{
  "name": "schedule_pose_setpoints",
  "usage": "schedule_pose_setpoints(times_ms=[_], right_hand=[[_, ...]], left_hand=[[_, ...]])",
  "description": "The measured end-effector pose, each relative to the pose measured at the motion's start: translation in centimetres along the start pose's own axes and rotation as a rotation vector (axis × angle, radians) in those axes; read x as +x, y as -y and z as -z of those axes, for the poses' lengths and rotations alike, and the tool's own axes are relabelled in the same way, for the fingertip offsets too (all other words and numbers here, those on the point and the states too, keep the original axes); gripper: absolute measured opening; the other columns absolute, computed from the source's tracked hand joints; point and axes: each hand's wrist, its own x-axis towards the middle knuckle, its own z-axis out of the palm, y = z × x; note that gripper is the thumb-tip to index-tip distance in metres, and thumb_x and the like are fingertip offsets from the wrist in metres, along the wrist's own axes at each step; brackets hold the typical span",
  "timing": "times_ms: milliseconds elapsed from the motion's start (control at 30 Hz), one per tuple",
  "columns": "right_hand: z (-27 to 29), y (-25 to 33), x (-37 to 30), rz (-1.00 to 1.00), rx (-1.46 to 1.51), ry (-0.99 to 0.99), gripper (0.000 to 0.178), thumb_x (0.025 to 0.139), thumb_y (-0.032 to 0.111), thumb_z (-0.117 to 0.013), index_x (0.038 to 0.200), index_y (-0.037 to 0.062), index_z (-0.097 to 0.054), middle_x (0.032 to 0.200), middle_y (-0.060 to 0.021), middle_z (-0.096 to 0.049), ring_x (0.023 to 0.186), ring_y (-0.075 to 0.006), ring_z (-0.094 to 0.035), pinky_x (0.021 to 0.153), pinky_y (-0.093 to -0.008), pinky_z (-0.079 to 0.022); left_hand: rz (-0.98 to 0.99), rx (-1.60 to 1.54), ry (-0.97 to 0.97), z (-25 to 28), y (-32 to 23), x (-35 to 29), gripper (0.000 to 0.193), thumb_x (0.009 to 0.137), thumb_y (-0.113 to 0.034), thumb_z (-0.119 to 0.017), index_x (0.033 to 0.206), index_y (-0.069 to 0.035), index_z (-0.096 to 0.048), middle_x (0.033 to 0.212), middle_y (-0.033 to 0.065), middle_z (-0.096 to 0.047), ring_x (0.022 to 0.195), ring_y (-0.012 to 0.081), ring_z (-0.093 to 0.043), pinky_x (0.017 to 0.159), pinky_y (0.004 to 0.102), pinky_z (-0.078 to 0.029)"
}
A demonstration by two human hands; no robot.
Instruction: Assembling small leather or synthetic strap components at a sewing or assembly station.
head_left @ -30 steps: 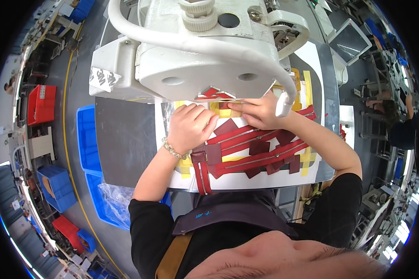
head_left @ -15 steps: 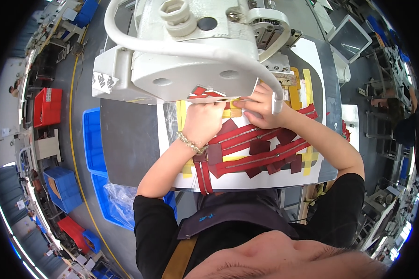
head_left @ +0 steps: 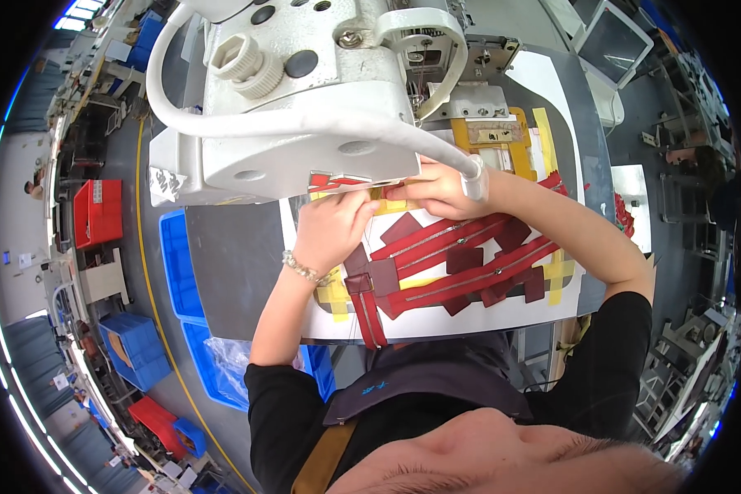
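Note:
My left hand [head_left: 335, 228] and my right hand [head_left: 438, 189] press side by side on a thin flat strip [head_left: 362, 186] at the far edge of a white template board [head_left: 436, 321], just under the head of a white sewing machine [head_left: 305, 107]. Dark red straps with zips [head_left: 461, 259] lie taped across the board with yellow tape [head_left: 336, 295]. A bracelet sits on my left wrist. The machine's arm hides the needle area and my fingertips.
Blue plastic bins [head_left: 177, 263] stand left of the grey table [head_left: 230, 272], one with a clear plastic bag [head_left: 230, 362]. A red crate [head_left: 99, 214] and more blue crates [head_left: 136, 350] lie further left. A monitor [head_left: 613, 41] stands at the far right.
The view has tipped forward, so the machine head looms larger. Both hands have slid further under the machine, still pressing the strip at the board's far edge.

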Motion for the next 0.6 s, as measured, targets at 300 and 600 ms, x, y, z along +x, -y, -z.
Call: schedule_pose_setpoints(times_ms=[300, 600], right_hand=[[0.5, -0.8, 1.7, 0.066, 0.084, -0.034, 0.025, 0.077, 0.018, -0.057, 0.1, 0.0218, -0.065, 0.096, -0.0009, -0.056, 0.091, -0.0188, -0.052, 0.082, -0.0339, -0.04], [1.5, -0.3, 1.9, 0.137, 0.061, -0.019, 0.027, 0.076, 0.015, -0.061, 0.102, 0.014, -0.065, 0.098, -0.0035, -0.056, 0.085, -0.0195, -0.053, 0.074, -0.0353, -0.039]], left_hand=[[0.06, -0.087, -0.046, 1.7, 1.6, -2.0, 0.019, 0.086, -0.022, -0.062, 0.074, -0.009, -0.055, 0.055, 0.0064, -0.052, 0.051, 0.0252, -0.055, 0.048, 0.0348, -0.042], [-0.031, -0.124, -0.199, 1.4, 2.4, -2.2, 0.017, 0.081, -0.014, -0.067, 0.07, -0.006, -0.058, 0.053, 0.0052, -0.048, 0.046, 0.0203, -0.048, 0.045, 0.0314, -0.036]])
